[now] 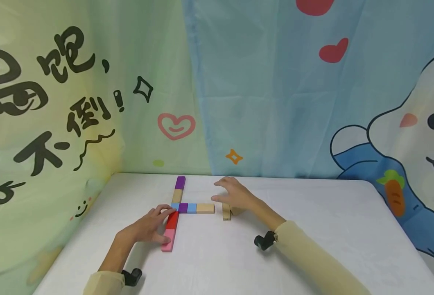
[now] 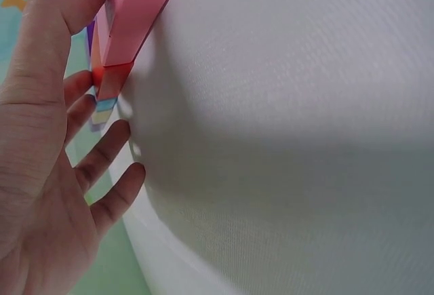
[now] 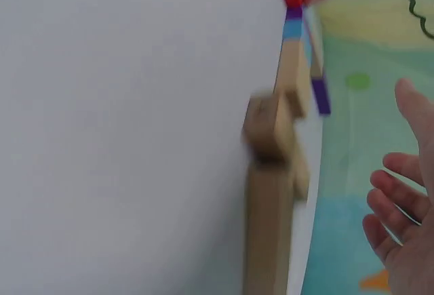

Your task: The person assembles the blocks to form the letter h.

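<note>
My left hand (image 1: 145,227) reaches over the lower part of a line of coloured blocks, its thumb on the pink block (image 1: 168,241) and its forefinger at a light blue block near the red block (image 1: 171,221). Its other fingers are spread over the cloth in the left wrist view. A side row runs right from this line, ending in a plain wooden block (image 1: 205,209). My right hand (image 1: 239,194) hovers with fingers apart and holds nothing. Below it lie an upright-running wooden block (image 1: 226,213) and another wooden piece, partly hidden by the hand.
A white cloth (image 1: 313,246) covers the table. The line's far end is a purple block (image 1: 180,182) near the back edge. Behind hangs a printed curtain (image 1: 239,102). In the right wrist view, loose wooden blocks (image 3: 268,227) are close to the camera and blurred.
</note>
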The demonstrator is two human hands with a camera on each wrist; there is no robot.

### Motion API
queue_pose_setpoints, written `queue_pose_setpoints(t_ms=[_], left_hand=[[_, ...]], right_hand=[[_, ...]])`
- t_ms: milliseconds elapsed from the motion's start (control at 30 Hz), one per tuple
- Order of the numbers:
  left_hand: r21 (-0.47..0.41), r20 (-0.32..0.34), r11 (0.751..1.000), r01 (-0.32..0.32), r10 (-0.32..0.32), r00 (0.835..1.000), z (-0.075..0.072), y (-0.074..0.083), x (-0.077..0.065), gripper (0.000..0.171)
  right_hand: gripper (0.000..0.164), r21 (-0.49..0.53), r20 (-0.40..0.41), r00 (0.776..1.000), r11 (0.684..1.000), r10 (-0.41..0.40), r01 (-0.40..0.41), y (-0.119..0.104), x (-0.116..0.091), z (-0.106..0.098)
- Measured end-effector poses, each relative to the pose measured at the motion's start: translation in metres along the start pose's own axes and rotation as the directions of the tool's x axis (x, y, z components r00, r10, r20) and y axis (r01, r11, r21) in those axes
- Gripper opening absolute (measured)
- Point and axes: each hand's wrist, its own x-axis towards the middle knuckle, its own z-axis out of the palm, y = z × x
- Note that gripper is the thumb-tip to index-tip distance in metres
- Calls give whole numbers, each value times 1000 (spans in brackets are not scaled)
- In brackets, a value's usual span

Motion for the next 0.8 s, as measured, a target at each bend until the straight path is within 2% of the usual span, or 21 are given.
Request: queue_pose_setpoints(t_ms=[133, 333, 567, 800], left_hand=[[7, -2, 1000, -4, 4, 1000, -1, 0, -1, 88], [3, 1, 1000, 4, -4, 1000, -3, 0, -1, 88], [0, 0, 1000, 3, -3, 1000, -2, 0, -2, 88], [-15, -2, 1000, 6, -6, 1000, -1, 0, -2, 90]], right_hand=[[73, -98, 35, 999, 995, -22, 25, 22, -15, -6], [89, -169, 88, 994, 983, -57, 71, 41, -31, 2], [94, -178, 92, 993, 980, -78, 93, 40, -32, 11], [80, -195, 82, 992, 975, -97, 111, 31, -30, 14]])
